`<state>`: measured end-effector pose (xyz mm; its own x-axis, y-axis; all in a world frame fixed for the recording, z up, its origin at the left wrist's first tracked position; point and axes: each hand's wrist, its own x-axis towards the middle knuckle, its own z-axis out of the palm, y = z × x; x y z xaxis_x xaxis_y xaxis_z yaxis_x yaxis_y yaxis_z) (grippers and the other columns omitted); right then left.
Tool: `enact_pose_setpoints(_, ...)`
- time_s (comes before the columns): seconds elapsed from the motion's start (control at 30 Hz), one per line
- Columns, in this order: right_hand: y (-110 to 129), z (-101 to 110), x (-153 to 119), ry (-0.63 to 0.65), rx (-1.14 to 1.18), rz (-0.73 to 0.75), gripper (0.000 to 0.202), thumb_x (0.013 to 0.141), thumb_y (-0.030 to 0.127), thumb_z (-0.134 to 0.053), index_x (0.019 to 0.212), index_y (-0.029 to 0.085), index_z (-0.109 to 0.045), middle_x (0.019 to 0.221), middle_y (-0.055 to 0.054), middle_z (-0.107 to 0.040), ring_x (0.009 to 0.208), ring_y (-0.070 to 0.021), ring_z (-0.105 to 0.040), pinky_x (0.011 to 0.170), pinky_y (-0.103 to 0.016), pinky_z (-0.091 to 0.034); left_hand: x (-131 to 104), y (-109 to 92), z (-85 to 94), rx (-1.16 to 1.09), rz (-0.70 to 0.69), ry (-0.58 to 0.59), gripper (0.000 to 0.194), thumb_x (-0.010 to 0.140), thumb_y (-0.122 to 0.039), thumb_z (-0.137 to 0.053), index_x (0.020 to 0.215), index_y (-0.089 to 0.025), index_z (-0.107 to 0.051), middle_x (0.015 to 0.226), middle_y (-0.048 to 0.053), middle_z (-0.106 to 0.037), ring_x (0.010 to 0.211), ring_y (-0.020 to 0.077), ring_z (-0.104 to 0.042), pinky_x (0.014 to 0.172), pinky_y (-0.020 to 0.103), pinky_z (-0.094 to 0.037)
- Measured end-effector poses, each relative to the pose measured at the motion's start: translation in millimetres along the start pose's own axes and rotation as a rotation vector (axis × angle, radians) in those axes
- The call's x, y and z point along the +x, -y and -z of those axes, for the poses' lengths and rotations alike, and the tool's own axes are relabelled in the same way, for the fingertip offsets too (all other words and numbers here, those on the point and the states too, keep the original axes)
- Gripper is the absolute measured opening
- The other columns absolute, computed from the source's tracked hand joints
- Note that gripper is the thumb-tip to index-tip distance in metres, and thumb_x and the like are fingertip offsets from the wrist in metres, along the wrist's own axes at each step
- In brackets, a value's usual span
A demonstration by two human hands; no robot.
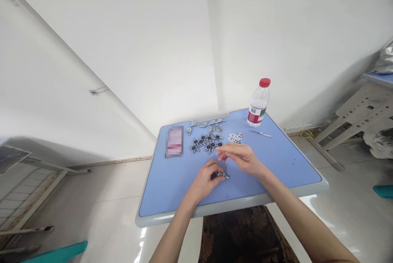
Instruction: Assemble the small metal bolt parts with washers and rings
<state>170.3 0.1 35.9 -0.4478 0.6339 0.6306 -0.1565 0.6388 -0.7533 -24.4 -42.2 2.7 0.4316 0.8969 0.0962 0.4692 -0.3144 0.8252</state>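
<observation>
My left hand (206, 179) rests low on the blue table (258, 177), its fingers closed round a small metal part (226, 176). Above that part, my right hand (241, 157) pinches a small screwdriver with a red handle (223, 157), its thin shaft pointing down at the part. Behind the hands lies a cluster of metal parts with black discs (202, 142). Farther back are metal pieces (208, 123) without visible black discs. Flat pale metal plates (235, 137) are piled to the right of the cluster.
A bottle with a red cap (258, 105) stands at the back right edge, with a thin pointed tool (260, 133) lying before it. A blurred pinkish rectangular object (175, 141) lies at the left. The white wall (153, 50) rises behind the table; another desk (368, 103) stands at right.
</observation>
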Motion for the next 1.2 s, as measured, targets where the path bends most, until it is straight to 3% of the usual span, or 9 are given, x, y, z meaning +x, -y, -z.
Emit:
enact_pose_setpoints(0.1,0.8,0.0,0.5,-0.034,0.030,-0.047,0.024,0.094,0.021,-0.054,0.113,0.024,-0.068,0.086,-0.003,-0.068,0.074,-0.0124,-0.064,0.068,-0.027,-0.056,-0.7,-0.4,0.2,-0.001,-0.006,0.003,0.007,0.085,-0.025,-0.065,0.088,-0.020,-0.068,0.097,0.003,-0.060,0.090,0.0182,-0.058,0.082,0.031,-0.046)
enact_pose_setpoints(0.3,-0.8,-4.2,0.2,-0.102,-0.114,-0.039,0.010,0.087,0.023,-0.064,0.096,0.021,-0.068,0.081,-0.002,-0.066,0.071,-0.0134,-0.062,0.063,-0.025,-0.053,-1.5,-2.5,0.6,0.026,0.009,0.012,0.006,0.085,-0.023,-0.065,0.088,-0.020,-0.068,0.099,0.003,-0.060,0.089,0.0178,-0.058,0.079,0.030,-0.046)
enact_pose_setpoints(0.5,-7.3,-9.5,-2.5,-0.086,-0.353,0.105,0.027,0.094,0.016,-0.051,0.117,0.025,-0.062,0.080,-0.002,-0.068,0.064,-0.0125,-0.057,0.063,-0.026,-0.049,-1.3,-3.6,-0.2,0.024,0.005,0.006,0.005,0.085,-0.021,-0.063,0.088,-0.020,-0.067,0.098,0.003,-0.060,0.088,0.0178,-0.058,0.080,0.030,-0.047)
enact_pose_setpoints(0.6,-7.0,-9.1,-3.8,-0.052,-0.282,0.072,0.033,0.098,0.022,-0.044,0.129,0.025,-0.055,0.090,-0.005,-0.067,0.077,-0.0148,-0.061,0.071,-0.030,-0.053,-1.4,-2.7,-0.4,0.027,0.000,0.003,0.006,0.085,-0.022,-0.063,0.089,-0.020,-0.067,0.098,0.003,-0.060,0.087,0.0177,-0.058,0.079,0.031,-0.047)
enact_pose_setpoints(0.73,-3.1,-6.2,-3.5,-0.023,-0.017,-0.037,0.039,0.101,0.024,-0.034,0.137,0.024,-0.049,0.106,-0.008,-0.064,0.084,-0.0139,-0.064,0.074,-0.032,-0.056,-1.5,-3.2,-0.1,0.012,-0.008,-0.002,0.007,0.085,-0.023,-0.064,0.089,-0.019,-0.067,0.099,0.004,-0.060,0.089,0.0189,-0.058,0.079,0.032,-0.047)
enact_pose_setpoints(0.87,-0.6,-4.7,-1.9,-0.053,0.125,-0.074,0.026,0.095,0.022,-0.052,0.116,0.023,-0.067,0.085,-0.003,-0.067,0.072,-0.0126,-0.066,0.069,-0.028,-0.058,-1.8,-3.9,-0.1,0.024,-0.004,-0.001,0.005,0.084,-0.021,-0.065,0.089,-0.020,-0.067,0.098,0.003,-0.059,0.088,0.0179,-0.058,0.079,0.030,-0.047)
enact_pose_setpoints(0.93,-0.9,-4.9,-1.3,-0.097,0.128,-0.098,0.017,0.091,0.022,-0.059,0.103,0.022,-0.072,0.079,-0.002,-0.068,0.068,-0.0131,-0.067,0.065,-0.027,-0.058,-2.3,-3.2,-0.2,0.029,-0.005,-0.001,0.006,0.084,-0.020,-0.064,0.089,-0.020,-0.067,0.097,0.003,-0.059,0.088,0.0175,-0.058,0.079,0.030,-0.047)
enact_pose_setpoints(1.03,-2.6,-6.1,-1.5,-0.138,0.069,-0.100,0.014,0.089,0.024,-0.063,0.098,0.022,-0.072,0.078,-0.002,-0.069,0.065,-0.0135,-0.068,0.063,-0.027,-0.059,-2.9,-2.0,-0.3,0.039,-0.006,-0.005,0.008,0.085,-0.022,-0.064,0.091,-0.021,-0.068,0.098,0.003,-0.059,0.088,0.0178,-0.058,0.079,0.030,-0.048)
enact_pose_setpoints(1.2,-3.2,-6.6,-3.6,-0.102,0.024,-0.061,0.029,0.095,0.026,-0.053,0.122,0.024,-0.063,0.086,-0.003,-0.068,0.072,-0.0134,-0.068,0.068,-0.029,-0.059,-2.2,-4.0,0.2,0.029,-0.018,0.008,0.012,0.086,-0.024,-0.063,0.096,-0.022,-0.070,0.105,0.005,-0.060,0.092,0.0194,-0.059,0.083,0.033,-0.049)
